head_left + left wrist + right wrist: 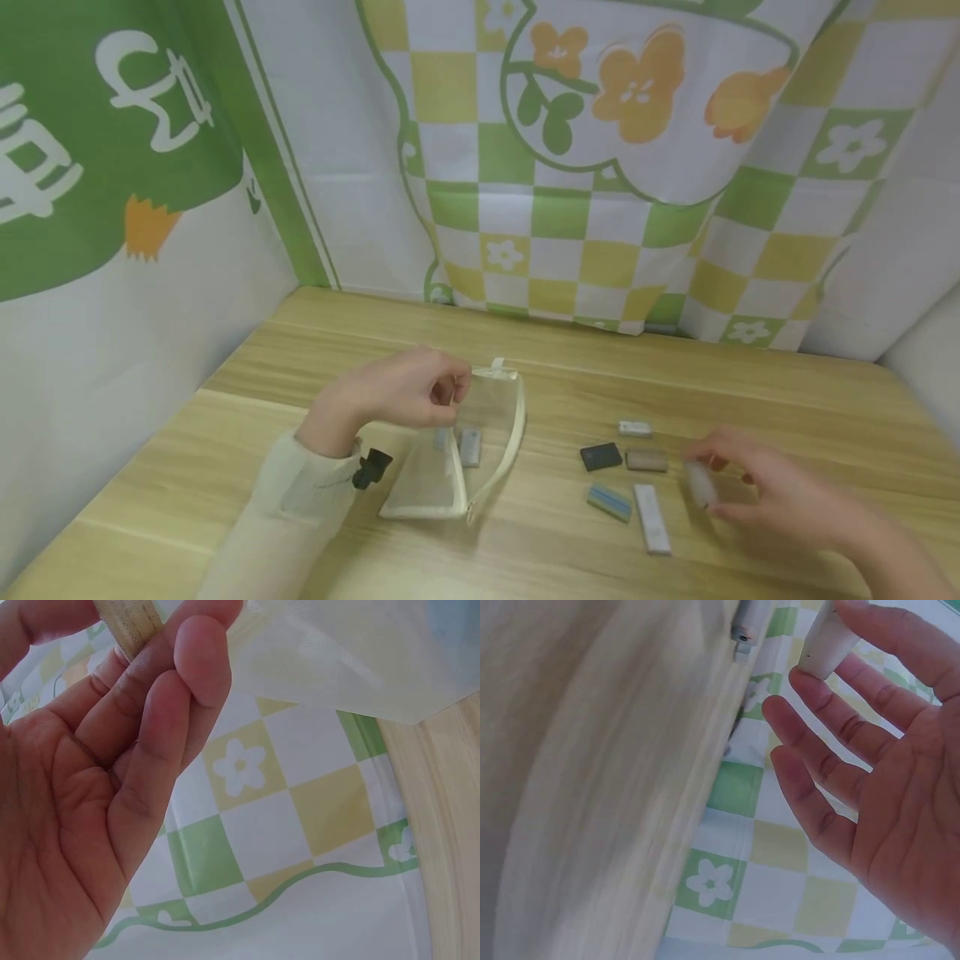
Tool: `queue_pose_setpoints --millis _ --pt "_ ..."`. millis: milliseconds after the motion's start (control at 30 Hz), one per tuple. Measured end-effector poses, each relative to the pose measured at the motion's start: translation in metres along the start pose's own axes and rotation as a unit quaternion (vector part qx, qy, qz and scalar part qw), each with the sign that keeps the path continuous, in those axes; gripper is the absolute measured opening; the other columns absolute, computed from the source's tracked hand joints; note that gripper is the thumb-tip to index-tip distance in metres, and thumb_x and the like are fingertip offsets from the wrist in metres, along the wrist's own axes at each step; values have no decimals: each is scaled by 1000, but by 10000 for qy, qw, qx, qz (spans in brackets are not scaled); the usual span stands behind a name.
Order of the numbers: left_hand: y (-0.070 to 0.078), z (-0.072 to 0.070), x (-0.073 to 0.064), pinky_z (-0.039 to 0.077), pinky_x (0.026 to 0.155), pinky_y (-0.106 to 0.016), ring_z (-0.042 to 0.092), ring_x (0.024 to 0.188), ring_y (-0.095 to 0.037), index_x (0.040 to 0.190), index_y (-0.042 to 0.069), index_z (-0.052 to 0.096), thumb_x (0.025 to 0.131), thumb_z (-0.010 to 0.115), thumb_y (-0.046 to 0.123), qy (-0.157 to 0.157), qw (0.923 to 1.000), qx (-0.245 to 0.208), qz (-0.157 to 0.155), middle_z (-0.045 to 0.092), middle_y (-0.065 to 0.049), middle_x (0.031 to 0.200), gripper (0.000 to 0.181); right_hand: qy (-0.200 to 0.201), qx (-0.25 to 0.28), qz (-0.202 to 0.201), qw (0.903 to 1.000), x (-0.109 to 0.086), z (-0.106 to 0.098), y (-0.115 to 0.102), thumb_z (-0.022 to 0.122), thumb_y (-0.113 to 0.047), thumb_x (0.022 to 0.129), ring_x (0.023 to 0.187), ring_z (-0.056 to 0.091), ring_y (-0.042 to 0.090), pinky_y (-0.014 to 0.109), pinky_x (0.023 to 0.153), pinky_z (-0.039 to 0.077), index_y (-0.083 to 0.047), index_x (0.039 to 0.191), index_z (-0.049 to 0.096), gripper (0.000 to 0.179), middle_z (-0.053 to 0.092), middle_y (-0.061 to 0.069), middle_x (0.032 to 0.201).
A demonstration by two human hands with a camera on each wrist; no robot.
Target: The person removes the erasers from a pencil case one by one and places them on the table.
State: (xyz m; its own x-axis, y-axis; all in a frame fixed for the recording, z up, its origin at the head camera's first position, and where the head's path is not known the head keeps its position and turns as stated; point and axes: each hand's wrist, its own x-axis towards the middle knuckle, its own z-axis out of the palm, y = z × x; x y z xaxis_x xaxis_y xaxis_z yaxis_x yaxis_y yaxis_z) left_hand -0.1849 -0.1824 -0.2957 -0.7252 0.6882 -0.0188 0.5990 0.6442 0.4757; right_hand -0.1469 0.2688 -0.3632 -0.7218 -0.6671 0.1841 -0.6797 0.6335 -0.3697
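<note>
My left hand (401, 390) pinches the pale edging of a see-through mesh zip pouch (519, 417), which stands propped up with its mouth spread. A light grey flat piece (470, 447) shows inside it. In the left wrist view, the edging (131, 626) lies between thumb and fingers. Over to the right, my right hand (780, 492) holds a small white rounded block (702, 486) between thumb and fingertips. The right wrist view shows this white block (829, 645) as smooth and plain; its exact kind is unclear.
Left of the right hand lie a black block (601, 456), a brown block (647, 460), a small white piece (635, 428), a blue-striped block (609, 503) and a long white bar (652, 519). A patterned curtain (555, 217) hangs behind the wooden table (247, 450).
</note>
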Motion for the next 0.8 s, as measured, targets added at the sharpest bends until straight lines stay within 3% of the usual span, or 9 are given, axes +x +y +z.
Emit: queue_pose_setpoints --millis 167,467,800 --pt "1 0 1 40 57 -21 44 59 -4 81 14 59 79 62 9 -24 10000 63 -2 51 9 65 6 -17 -274 -241 9993 -2 2 2 85 -24 72 96 53 -3 27 74 54 -17 123 61 57 58 -14 107" --pt "2 -2 1 42 58 -22 46 61 -4 83 13 60 79 62 9 -81 10000 52 -16 54 8 68 6 -97 -216 -526 9983 -2 9 3 85 -27 73 97 57 -1 27 77 54 -18 119 63 52 64 -10 109" --pt "3 -1 0 43 59 -22 48 63 -5 83 15 59 79 62 10 -77 9999 97 -97 55 8 70 7 -413 -572 -283 9971 3 14 -3 83 -36 75 108 61 11 35 90 52 -27 118 63 49 65 -10 117"
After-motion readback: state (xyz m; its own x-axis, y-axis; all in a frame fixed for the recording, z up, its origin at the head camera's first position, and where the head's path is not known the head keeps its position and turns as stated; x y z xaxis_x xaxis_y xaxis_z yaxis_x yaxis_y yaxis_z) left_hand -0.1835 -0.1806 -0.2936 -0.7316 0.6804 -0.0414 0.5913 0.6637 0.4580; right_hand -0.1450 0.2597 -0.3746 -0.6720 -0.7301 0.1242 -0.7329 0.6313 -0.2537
